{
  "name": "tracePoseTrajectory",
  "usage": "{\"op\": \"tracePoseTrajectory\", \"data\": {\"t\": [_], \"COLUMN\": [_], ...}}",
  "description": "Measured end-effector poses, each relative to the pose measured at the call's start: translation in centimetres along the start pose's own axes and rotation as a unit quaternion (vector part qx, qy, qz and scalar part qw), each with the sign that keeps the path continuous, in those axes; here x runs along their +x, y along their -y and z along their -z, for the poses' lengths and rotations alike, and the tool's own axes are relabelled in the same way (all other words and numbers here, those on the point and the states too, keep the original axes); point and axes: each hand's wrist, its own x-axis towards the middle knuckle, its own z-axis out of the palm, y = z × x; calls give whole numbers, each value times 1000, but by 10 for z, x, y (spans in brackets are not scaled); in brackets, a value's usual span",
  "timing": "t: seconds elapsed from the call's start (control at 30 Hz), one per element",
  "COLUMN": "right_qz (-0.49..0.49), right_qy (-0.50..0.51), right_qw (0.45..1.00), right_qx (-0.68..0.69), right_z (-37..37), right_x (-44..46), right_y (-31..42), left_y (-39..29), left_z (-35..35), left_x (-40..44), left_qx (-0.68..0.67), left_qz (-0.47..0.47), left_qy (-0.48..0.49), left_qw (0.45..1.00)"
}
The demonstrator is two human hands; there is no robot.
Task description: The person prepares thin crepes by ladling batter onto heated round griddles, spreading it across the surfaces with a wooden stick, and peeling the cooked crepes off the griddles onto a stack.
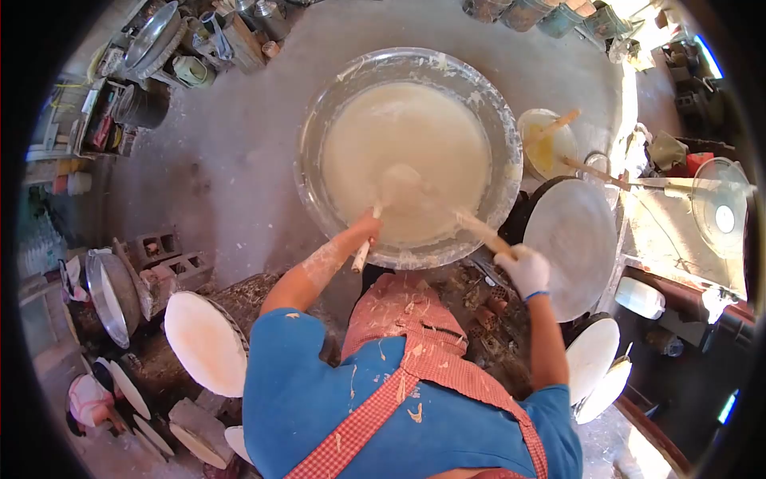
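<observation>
A wide metal basin (309,160) holds pale, creamy batter (399,128). My left hand (368,227) is closed around a light wooden handle (361,257) at the basin's near left rim. Over the near right rim, my right hand (524,270) grips a thicker wooden stick (481,229), whose far part reaches into the batter. A rounded tool head (400,182) shows at the batter's middle; which handle it belongs to is hard to tell. Pale batter coats parts of both hands.
Right of the basin stand a bucket (568,148) with a wooden-handled tool and a large round griddle (571,247). Round white boards (206,343) lean at lower left, near concrete blocks (187,267). More buckets (523,12) line the top edge. A fan (720,209) is at far right.
</observation>
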Motion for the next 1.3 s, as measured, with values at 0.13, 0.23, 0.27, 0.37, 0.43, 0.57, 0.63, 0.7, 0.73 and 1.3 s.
{"op": "tracePoseTrajectory", "data": {"t": [0.13, 0.23, 0.27, 0.37, 0.43, 0.57, 0.63, 0.7, 0.73, 1.3], "right_qz": [-56, -90, -68, 21, 97, 159, 158, 158, 169, -29], "right_qy": [7, -13, -82, -244, -355, -437, -454, -480, -421, -236], "right_qw": [997, 987, 983, 948, 910, 856, 778, 778, 772, 781], "right_qx": [58, 130, 152, 202, 191, 226, 405, 373, 446, 578], "right_z": [-48, -36, -26, 12, 49, 149, 180, 181, 165, -32], "right_x": [-42, -79, -85, -84, -76, -69, -71, -75, -72, -157], "right_y": [15, 23, 28, 38, 43, 49, 58, 61, 62, 44], "left_y": [-53, -117, -132, -199, -233, -288, -305, -309, -302, -195], "left_z": [-13, -13, -9, -5, -7, -3, 2, 8, 13, -33], "left_x": [-50, -144, -166, -263, -334, -429, -456, -454, -438, -276], "left_qx": [-366, -512, -526, -398, -334, -155, -78, -34, -24, -163], "left_qz": [215, 224, 203, 6, -131, -373, -493, -535, -534, -113], "left_qy": [142, 230, 255, 278, 273, 248, 170, 149, 107, 402], "left_qw": [894, 797, 786, 874, 893, 881, 850, 831, 838, 894]}}
